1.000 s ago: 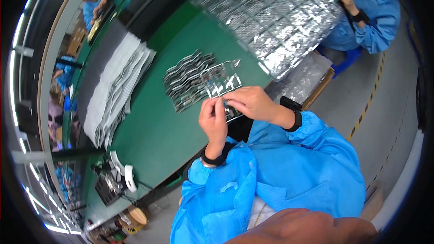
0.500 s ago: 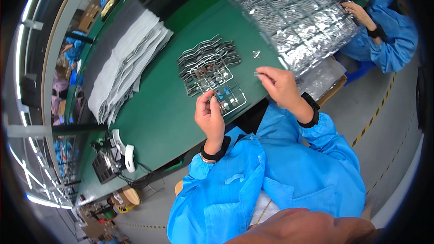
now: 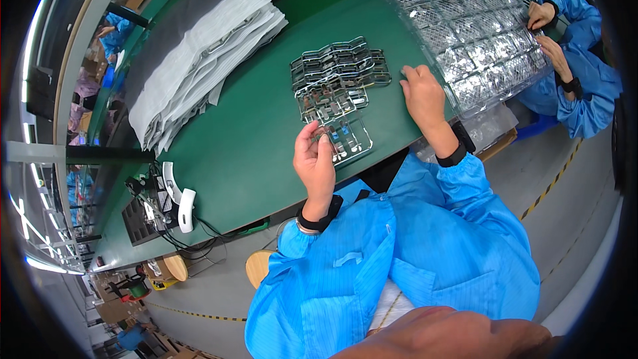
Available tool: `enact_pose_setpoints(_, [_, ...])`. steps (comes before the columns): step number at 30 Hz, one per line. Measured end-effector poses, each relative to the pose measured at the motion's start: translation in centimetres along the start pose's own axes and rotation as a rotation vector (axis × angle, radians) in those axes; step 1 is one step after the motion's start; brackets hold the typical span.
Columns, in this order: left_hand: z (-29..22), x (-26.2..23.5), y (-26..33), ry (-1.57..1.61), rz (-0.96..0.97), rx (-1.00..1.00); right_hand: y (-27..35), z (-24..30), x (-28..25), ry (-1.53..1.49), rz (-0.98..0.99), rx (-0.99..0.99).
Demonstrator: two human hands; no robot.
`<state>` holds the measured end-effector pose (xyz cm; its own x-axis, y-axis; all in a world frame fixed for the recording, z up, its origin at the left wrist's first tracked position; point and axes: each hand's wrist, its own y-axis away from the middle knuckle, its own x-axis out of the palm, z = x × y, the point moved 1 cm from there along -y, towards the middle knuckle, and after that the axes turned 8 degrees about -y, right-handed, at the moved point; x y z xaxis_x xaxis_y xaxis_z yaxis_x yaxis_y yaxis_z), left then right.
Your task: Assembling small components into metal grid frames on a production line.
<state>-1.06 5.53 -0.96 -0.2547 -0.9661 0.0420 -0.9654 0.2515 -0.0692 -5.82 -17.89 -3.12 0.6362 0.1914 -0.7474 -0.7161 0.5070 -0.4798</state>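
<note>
Bright blue jacket (image 3: 458, 246), fine stripes (image 3: 362, 286), front pocket (image 3: 330, 319), small tab (image 3: 347, 259). Loose sleeves (image 3: 475, 193), gathered cuffs (image 3: 458, 168). White shirt (image 3: 388, 302) beneath. Black left wristband (image 3: 323, 217), black right wristband (image 3: 455, 153); slim pale bracelet (image 3: 307, 229) beside left one.

The left hand (image 3: 315, 165) covers one side of the metal frame (image 3: 355, 155); its parts (image 3: 345, 131) look too small to identify from here. I can't tell if the right hand (image 3: 424, 98) pinches anything. The clear tray (image 3: 465, 33) is cut off above.

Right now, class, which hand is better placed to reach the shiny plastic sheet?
Right, probably: the right hand is close to the shiny plastic sheet, while the left hand is farther off, pinching a metal frame.
</note>
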Motion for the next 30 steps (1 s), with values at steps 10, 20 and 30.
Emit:
enact_pose_setpoints(10, [0.8, 1.4, -0.4, 0.173, 0.119, -0.103, 2.2, 4.0, -2.9, -1.187, 0.433, 0.515])
enact_pose_setpoints(20, [1.7, 1.9, -0.1, 0.168, 0.106, -0.045, 3.1, 6.9, -3.2, -0.722, 0.108, -0.052])
enact_pose_setpoints(30, [2.0, 2.7, 0.5, -0.172, 0.056, 0.223, 4.1, 7.5, -2.7, -0.786, 0.144, 0.14])
